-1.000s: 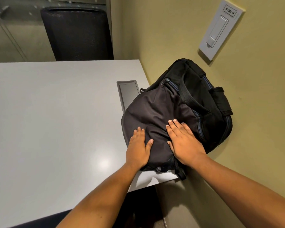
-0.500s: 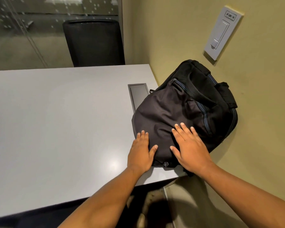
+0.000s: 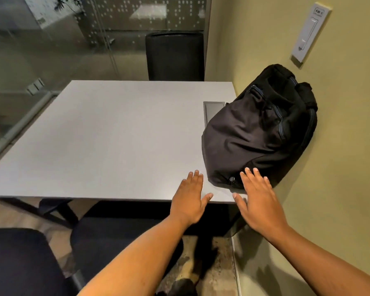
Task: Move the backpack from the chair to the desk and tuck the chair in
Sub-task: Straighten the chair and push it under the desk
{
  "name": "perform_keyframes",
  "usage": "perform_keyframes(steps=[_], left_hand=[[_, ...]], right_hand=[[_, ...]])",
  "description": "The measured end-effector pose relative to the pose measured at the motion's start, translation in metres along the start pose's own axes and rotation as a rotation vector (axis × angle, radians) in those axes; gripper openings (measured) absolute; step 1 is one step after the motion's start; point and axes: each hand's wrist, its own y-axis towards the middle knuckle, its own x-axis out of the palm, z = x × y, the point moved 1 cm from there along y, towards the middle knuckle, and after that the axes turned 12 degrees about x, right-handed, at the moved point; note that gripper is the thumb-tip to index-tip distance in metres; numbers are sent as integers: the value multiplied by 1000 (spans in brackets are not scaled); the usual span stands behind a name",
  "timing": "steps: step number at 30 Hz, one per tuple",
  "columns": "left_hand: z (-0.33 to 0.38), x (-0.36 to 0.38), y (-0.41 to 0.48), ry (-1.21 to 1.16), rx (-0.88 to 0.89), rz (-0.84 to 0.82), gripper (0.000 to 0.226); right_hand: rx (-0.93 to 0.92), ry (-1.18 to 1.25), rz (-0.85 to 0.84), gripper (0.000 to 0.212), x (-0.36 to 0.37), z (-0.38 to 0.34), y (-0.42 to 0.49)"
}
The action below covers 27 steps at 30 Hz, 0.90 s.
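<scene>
My left hand [image 3: 189,200] is flat and spread, fingers wide, holding nothing, over the near edge of the desk [image 3: 115,142]. My right hand [image 3: 259,201] is just as splayed and empty; whether its fingertips [image 3: 254,170] touch the backpack [image 3: 256,129] just ahead of them I cannot tell. The backpack is black soft woven fabric, creased and slumped, with dark zips and a small round metal snap near my right fingers; it lies on the desk's smooth matte grey top, leaning on the olive wall [image 3: 340,167]. Beyond my left hand, a rectangular grey cable hatch [image 3: 212,110] sits partly under the bag. Below my left forearm is a dark upholstered chair seat [image 3: 19,263]. Up right, a white wall switch [image 3: 309,30] bears a label too blurred to read.
</scene>
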Motion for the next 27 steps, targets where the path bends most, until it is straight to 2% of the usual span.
perform_keyframes(steps=[12, 21, 27], left_hand=[[17, -34, -109, 54, -71, 30, 71], [-20, -48, -145, 30, -70, -29, 73], [-59, -56, -181, -2, -16, -75, 72]], right_hand=[[-37, 35, -54, 66, 6, -14, -87], [10, 61, -146, 69, 25, -35, -107], [132, 81, -112, 68, 38, -63, -145]])
